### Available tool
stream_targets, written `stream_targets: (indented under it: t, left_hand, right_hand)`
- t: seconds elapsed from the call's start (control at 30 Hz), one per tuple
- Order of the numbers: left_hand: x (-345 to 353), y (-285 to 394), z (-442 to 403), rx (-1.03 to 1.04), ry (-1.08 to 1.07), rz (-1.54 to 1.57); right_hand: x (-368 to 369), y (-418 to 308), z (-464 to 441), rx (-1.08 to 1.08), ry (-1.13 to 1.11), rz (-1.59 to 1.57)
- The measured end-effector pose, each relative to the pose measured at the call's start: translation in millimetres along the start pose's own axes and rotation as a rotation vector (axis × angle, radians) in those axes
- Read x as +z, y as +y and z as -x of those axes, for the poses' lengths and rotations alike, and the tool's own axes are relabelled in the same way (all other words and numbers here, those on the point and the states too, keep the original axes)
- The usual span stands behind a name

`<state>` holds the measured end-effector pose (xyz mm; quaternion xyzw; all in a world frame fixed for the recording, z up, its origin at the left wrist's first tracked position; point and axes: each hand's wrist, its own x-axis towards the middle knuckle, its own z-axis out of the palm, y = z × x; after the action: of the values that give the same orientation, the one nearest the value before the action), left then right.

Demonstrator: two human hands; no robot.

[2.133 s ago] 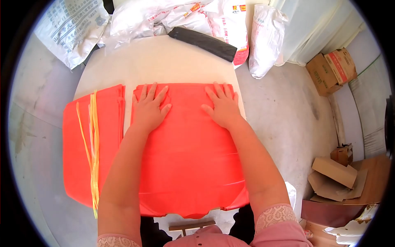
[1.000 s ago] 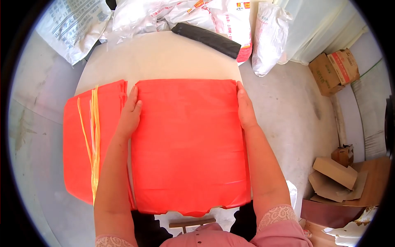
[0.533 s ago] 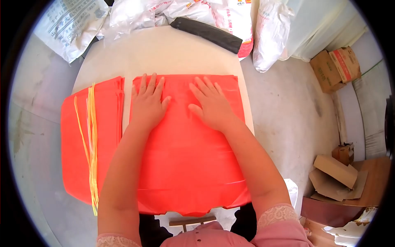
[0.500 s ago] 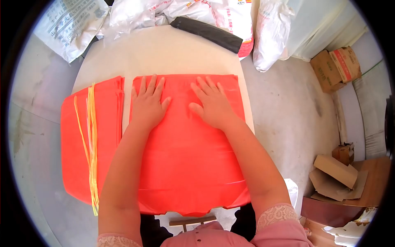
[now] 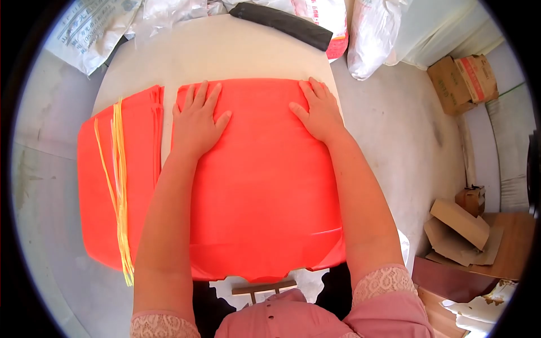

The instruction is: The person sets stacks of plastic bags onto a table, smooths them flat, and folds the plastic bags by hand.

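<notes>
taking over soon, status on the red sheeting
Left hand, right hand palms-down on red sheeting, far end. Mostly smooth, creased toward near end. Nothing else seen on top.

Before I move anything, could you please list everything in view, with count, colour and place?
Flat table: one, beige, centre
Wide plastic stack: one, red, on table
Narrower plastic stack: one, red, left of wide stack
Thin string bundle: one, yellow, on narrower stack
Long roll: one, black, far table edge
Printed sacks: several, mostly white, beyond table
Tall sack: one, white, right of roll
Cardboard boxes: at least three, brown, right side
Hanging curtain: one, pale, upper right
Lacy cloth sleeves: two, pink, bottom
Left hand: one, bare, wide stack's far left
Right hand: one, bare, its far right
</notes>
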<state>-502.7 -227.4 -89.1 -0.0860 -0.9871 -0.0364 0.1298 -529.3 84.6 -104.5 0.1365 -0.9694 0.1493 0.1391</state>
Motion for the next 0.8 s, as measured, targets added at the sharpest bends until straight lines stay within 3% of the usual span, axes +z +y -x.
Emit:
stream_targets:
  t: [0.33,0.43,0.53,0.73,0.8]
  left_hand:
    - [-4.7,1.4,2.7,-0.033,-0.041,0.036]
    - [-2.6,-0.5,2.1,-0.030,-0.038,0.049]
    - [0.6,-2.7,2.4,-0.023,-0.021,0.060]
    - [-2.1,-0.3,3.0,-0.028,-0.015,0.062]
    - [-0.5,-1.1,2.3,-0.033,-0.011,0.042]
  right_hand:
    - [-11.0,-11.4,1.9,0.058,0.007,-0.006]
    - [-21.5,-17.1,-0.3,0.197,-0.155,-0.032]
    - [-7.6,-9.1,2.4,0.126,-0.031,-0.001]
    - [-8.2,-3.1,1.9,0.202,-0.064,-0.010]
    - [7.5,6.2,0.5,0.228,0.048,0.114]
